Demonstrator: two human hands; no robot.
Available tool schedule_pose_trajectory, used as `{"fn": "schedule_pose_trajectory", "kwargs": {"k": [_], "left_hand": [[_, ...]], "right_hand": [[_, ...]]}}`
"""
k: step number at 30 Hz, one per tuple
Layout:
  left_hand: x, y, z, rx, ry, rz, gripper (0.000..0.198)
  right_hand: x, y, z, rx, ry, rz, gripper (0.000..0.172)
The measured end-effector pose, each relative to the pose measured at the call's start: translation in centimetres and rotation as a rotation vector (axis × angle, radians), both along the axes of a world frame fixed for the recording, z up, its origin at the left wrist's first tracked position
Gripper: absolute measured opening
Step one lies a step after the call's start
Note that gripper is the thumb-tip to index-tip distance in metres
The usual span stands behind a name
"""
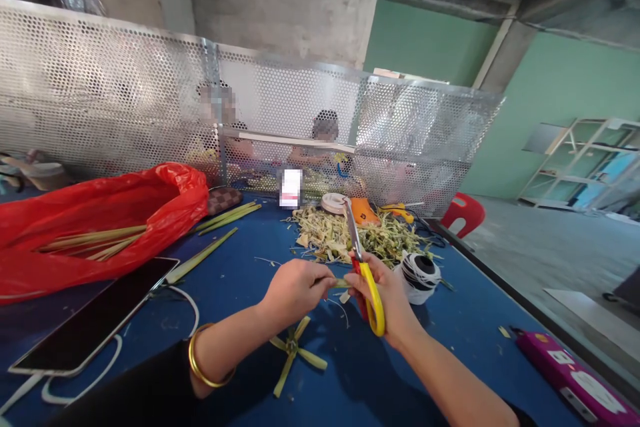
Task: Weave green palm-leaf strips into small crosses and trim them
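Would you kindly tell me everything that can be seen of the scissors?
The scissors have shiny, metal-looking blades and plastic-looking handles, one yellow, the other red and partly hidden. The blades look closed or nearly so. The right hand holds them above the blue table, blades pointing up and away from the person, with their tips in view against the pile of plant scraps. Whether they touch the scraps is hard to tell.

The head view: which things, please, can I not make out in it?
Head view:
- Full length of the leaf strip: hidden in the grip of the left hand and right hand.
- Red bag: cut off by the left edge.
- Purple case: cut off at the lower right corner.
- Small white object: blurred.
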State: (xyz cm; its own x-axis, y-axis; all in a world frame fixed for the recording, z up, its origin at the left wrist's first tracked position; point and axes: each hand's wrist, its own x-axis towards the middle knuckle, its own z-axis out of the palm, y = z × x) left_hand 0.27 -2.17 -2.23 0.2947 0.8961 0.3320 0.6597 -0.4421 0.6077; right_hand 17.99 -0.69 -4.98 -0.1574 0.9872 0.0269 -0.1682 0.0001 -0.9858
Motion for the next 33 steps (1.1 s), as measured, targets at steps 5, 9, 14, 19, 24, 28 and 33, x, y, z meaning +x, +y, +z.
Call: {"fn": "schedule_pose_trajectory", "kwargs": {"k": [5, 9, 14, 19, 24, 28, 33], "left_hand": [[-0.1, 0.2, 0.1, 0.023, 0.031, 0.138, 0.029], [0.1, 0.0, -0.2, 0.081, 0.164, 0.084, 0.025], [0.6, -0.1, -0.8, -0.027, 0.108, -0.035, 0.024], [0.1, 0.4, -0.3, -0.049, 0.017, 0.097, 0.025], [-2.1, 2.0, 0.2, -0.011, -0.162, 0.407, 0.028], [-3.0, 2.6, -0.1, 0.034, -0.203, 0.486, 0.029], [-2.5, 2.3, -0.6, 0.061, -0.209, 0.482, 0.027]], "right_hand": [[0.2, 0.1, 0.2, 0.019, -0.023, -0.054, 0.056], [0.2, 0.3, -0.2, 0.014, 0.025, -0.033, 0.055], [-0.1, -0.1, -0.2, 0.066, -0.003, 0.012, 0.056], [0.4, 0.1, 0.9, 0.105, -0.102, -0.024, 0.058], [1.6, 0.8, 1.6, 0.136, -0.282, 0.01, 0.059], [1.8, 0.6, 1.4, 0.188, -0.464, 0.035, 0.046], [1.6, 0.3, 0.9, 0.258, -0.628, 0.058, 0.033]]}}
